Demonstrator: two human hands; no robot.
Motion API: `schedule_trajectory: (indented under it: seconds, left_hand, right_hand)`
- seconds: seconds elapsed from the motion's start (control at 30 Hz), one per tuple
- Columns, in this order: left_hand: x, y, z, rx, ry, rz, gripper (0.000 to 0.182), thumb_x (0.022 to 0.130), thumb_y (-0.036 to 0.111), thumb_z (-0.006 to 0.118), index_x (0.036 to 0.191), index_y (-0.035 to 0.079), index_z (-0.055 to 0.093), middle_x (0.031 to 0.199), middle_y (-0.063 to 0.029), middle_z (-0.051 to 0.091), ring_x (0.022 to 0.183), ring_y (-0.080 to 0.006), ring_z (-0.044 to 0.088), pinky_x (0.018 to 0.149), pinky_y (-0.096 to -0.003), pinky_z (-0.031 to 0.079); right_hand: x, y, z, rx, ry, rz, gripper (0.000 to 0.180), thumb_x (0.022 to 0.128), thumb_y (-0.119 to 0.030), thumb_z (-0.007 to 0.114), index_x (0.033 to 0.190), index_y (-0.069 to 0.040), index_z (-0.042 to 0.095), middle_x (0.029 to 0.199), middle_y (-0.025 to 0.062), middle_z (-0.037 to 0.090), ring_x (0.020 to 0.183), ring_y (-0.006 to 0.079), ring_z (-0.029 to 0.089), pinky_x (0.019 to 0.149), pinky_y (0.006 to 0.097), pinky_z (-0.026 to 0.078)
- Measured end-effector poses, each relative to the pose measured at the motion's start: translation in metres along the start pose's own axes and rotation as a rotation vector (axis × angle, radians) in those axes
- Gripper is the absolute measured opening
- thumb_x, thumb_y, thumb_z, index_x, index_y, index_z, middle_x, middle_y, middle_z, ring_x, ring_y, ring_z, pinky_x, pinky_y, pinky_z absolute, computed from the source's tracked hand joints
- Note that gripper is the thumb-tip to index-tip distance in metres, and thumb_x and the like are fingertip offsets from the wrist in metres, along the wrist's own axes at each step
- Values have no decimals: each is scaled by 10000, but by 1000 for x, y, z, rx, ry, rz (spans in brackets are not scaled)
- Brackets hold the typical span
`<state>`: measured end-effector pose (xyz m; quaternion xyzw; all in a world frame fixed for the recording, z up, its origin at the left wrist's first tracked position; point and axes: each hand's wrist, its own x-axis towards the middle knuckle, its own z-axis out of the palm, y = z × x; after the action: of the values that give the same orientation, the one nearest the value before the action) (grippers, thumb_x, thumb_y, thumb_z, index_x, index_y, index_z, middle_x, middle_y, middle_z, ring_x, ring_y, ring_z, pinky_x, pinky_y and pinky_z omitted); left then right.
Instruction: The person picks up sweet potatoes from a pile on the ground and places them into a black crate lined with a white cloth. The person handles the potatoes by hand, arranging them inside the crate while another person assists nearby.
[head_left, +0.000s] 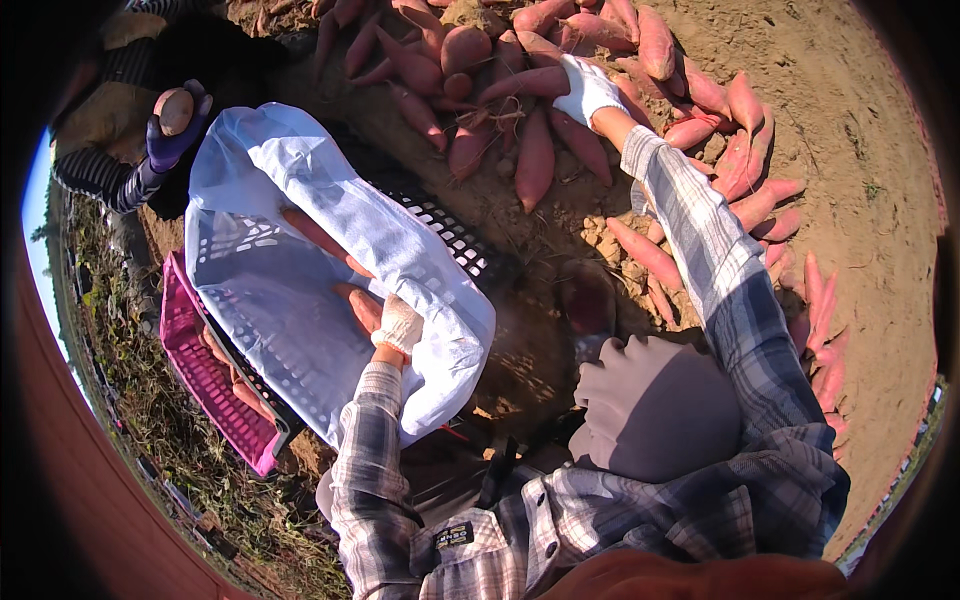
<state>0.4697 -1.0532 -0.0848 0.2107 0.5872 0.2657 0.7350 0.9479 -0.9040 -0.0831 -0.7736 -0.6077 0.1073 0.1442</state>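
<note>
My right hand (589, 91), in a white glove, reaches into the heap of red-skinned sweet potatoes at the top and is closed around the end of one sweet potato (525, 84). My left hand (399, 326), in a cream knitted glove, is inside the opening of a white fabric liner (360, 202), beside a few sweet potatoes (365, 309); its fingers are largely hidden, so its grip cannot be told. The liner sits in a black plastic crate (439, 225) with a perforated wall. More sweet potatoes (534, 161) lie around my right hand.
A pink perforated crate (217, 390) with sweet potatoes stands left of the lined crate. At upper left, a co-worker's purple-gloved hand (176, 139) holds a roundish sweet potato (175, 111). Sweet potatoes (645, 253) curve along the bare soil (877, 247) at right. Leafy plants (150, 375) cover the left ground.
</note>
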Motion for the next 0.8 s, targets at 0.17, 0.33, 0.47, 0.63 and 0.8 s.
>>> schedule_trajectory:
  seconds: [0.17,0.33,0.47,0.63,0.8]
  left_hand:
    - [-28,48,32,58,246,411,368,1002,26,544,1370,18,554,1307,-140,636,1070,-200,657,899,-331,541]
    - [-113,117,103,67,260,964,369,1040,57,471,1395,-39,506,1339,-190,612,1111,-253,663,969,-376,547]
    - [-163,118,186,112,-59,786,500,1021,92,543,1481,-48,404,1456,-219,511,1264,-297,584,1068,-398,481]
    - [-153,92,247,599,-41,519,775,931,175,690,1548,-36,270,1492,-254,464,1348,-342,514,1120,-381,410]
    - [-142,84,241,732,-64,581,755,874,210,731,1493,-42,380,1409,-268,542,1291,-336,573,1083,-375,443]
  right_hand:
    - [-16,20,1,266,-182,85,812,829,-310,746,1506,-33,392,1431,220,543,1336,376,511,1125,396,406]
    - [-90,23,-10,1520,-874,632,608,955,-377,616,1421,-10,482,1177,232,651,949,285,676,701,364,585]
    - [-173,-10,-12,2315,-1225,415,632,955,-400,605,1412,19,487,1260,290,616,978,289,682,694,375,610]
    - [-220,-71,-61,1913,-1102,147,503,990,-300,597,1390,-1,534,1265,173,635,1091,211,630,887,348,550]
    - [-226,-84,-106,1286,-1007,-204,384,1016,-241,611,1331,-21,599,1264,63,655,1155,134,571,1009,327,461]
